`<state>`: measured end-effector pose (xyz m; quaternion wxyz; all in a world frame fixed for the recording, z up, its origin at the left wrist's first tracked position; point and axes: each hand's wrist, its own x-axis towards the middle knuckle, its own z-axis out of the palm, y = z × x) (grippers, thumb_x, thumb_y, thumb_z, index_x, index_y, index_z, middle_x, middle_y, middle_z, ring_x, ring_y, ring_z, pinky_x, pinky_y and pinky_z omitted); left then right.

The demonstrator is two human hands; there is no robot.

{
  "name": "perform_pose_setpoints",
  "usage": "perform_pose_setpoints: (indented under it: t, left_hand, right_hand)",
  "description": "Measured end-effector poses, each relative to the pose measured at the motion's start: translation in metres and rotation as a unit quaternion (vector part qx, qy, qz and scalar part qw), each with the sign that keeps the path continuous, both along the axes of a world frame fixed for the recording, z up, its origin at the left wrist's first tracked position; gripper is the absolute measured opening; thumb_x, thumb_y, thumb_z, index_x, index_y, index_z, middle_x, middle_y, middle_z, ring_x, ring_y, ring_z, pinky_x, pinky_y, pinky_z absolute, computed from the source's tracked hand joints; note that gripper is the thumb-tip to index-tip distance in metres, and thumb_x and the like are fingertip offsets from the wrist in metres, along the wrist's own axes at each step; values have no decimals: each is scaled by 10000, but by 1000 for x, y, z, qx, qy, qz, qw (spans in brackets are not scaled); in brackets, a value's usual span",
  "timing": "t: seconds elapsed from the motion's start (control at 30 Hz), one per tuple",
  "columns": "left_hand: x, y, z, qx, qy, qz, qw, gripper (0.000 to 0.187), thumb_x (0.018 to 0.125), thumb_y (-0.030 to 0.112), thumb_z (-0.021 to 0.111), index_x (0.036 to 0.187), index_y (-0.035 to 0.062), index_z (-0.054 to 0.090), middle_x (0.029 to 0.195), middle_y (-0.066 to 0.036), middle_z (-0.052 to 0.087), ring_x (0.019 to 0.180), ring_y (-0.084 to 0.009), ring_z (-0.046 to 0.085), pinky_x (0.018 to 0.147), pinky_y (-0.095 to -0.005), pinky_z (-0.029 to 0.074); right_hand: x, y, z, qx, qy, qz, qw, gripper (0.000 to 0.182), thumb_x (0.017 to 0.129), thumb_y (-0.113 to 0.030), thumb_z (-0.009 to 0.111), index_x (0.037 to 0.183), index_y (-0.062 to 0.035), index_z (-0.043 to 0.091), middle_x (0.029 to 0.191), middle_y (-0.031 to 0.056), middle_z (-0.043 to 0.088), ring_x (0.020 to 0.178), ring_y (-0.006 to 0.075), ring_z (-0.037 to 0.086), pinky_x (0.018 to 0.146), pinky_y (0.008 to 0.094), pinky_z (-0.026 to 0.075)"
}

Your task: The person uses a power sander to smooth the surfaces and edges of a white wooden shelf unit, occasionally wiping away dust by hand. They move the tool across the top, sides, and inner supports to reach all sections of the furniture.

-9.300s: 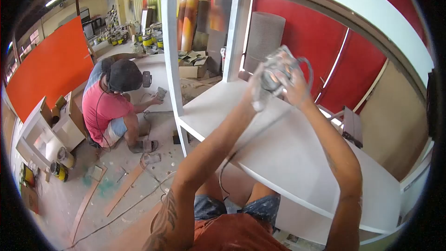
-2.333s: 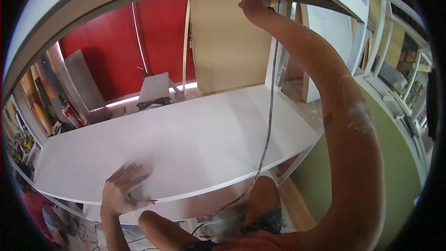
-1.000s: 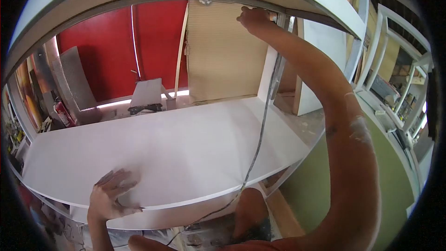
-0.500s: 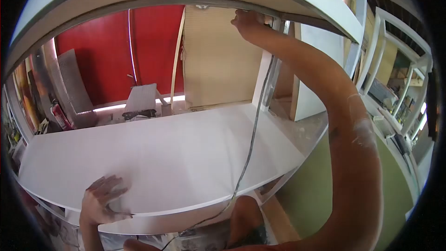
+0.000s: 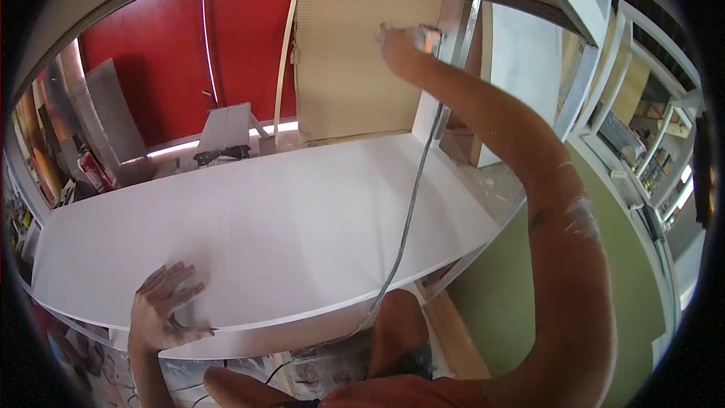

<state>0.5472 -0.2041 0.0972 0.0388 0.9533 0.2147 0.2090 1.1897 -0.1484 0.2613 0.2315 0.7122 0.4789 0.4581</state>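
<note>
My left hand [image 5: 162, 306] rests on the white panel [image 5: 257, 219], fingers spread, with the thumb along its front edge. Raised at the far right, my right hand [image 5: 400, 45] is closed around a corded power tool [image 5: 431, 38]. Only an orange and dark part of this tool shows beside the hand, so its exact kind is hidden. A grey cable [image 5: 414, 200] hangs from there, crosses the panel and drops over its front edge. The hand is below the upper board [image 5: 513, 0] and beside a metal-edged upright [image 5: 467, 30].
Behind the panel are a red wall [image 5: 151, 75], a corrugated cardboard sheet [image 5: 359, 68] and a small grey bench [image 5: 226, 128]. A green board [image 5: 589, 257] lies at the right, near white frames [image 5: 615, 68]. My knees [image 5: 396, 325] are close under the panel's front edge.
My right hand has come down from the upper board's underside, and the tool's orange part now shows. The view has shifted slightly. My left hand stays on the panel.
</note>
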Motion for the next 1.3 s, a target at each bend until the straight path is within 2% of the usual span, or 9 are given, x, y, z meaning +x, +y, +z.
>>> perform_pose_setpoints:
  t: [0.23,0.47,0.53,0.7,0.8,0.93,1.07,1.2,1.3]
  left_hand:
    - [1,-4,6,-2,4,-1,1000,781,566,626,935,1156,127,821,1337,-137,716,1280,-389,659,1125,-569,486]
    - [0,-4,9,-45,16,-6,999,850,648,720,859,1248,122,783,1399,-171,674,1347,-426,595,1157,-552,441]
    - [0,-6,7,-51,0,2,999,861,637,721,865,1246,118,784,1400,-175,672,1347,-427,594,1162,-549,436]
    - [1,-7,6,-31,-8,13,999,793,576,604,926,1217,153,809,1369,-139,703,1322,-385,627,1156,-534,458]
    - [1,-6,7,-23,-7,10,1000,802,563,613,928,1212,156,812,1375,-134,701,1328,-385,624,1154,-536,462]
    - [1,-6,8,-18,-3,5,1000,819,544,609,940,1213,154,811,1380,-126,700,1331,-386,622,1153,-534,464]
    - [3,-6,9,-28,-1,11,1000,845,524,615,948,1213,146,809,1372,-130,703,1331,-393,621,1148,-535,469]
    - [4,-6,4,-21,-11,10,1000,868,500,618,952,1212,144,809,1366,-133,705,1329,-404,619,1141,-539,475]
    - [1,-4,2,-9,-6,11,1000,867,501,622,949,1207,140,809,1366,-130,705,1324,-409,620,1139,-543,475]
  right_hand:
    - [-7,-27,-109,-80,81,41,993,452,892,-186,686,1340,-121,691,1388,194,623,1296,387,606,937,615,537]
    - [-3,-26,-20,-207,-59,-90,973,392,903,-154,684,1293,-116,686,1300,154,641,1095,345,727,836,516,597]
    - [-1,-24,29,-52,-35,-21,998,327,935,-156,662,1255,-130,719,1278,139,651,1084,334,733,827,498,614]
    - [-18,-23,88,70,-10,-22,997,371,995,-157,590,1352,-213,674,1438,166,583,1079,347,731,834,483,626]
    - [22,-12,51,66,-14,55,996,471,928,-128,672,1390,-45,629,1261,133,678,1132,336,721,822,492,608]
    - [-11,-28,-30,-151,-8,-36,988,447,905,-169,680,1334,-45,653,1098,152,720,1014,315,749,766,504,604]
    - [-5,-52,-112,-75,45,63,994,282,879,-171,692,1139,-84,757,1085,158,716,981,319,742,740,503,599]
    - [-20,-69,-86,-69,65,107,990,247,878,-172,696,1094,-76,768,1095,155,723,961,323,742,748,489,604]
    - [-22,-69,-25,-126,-5,13,992,297,899,-168,685,1174,-70,736,1182,175,701,960,328,745,801,475,621]
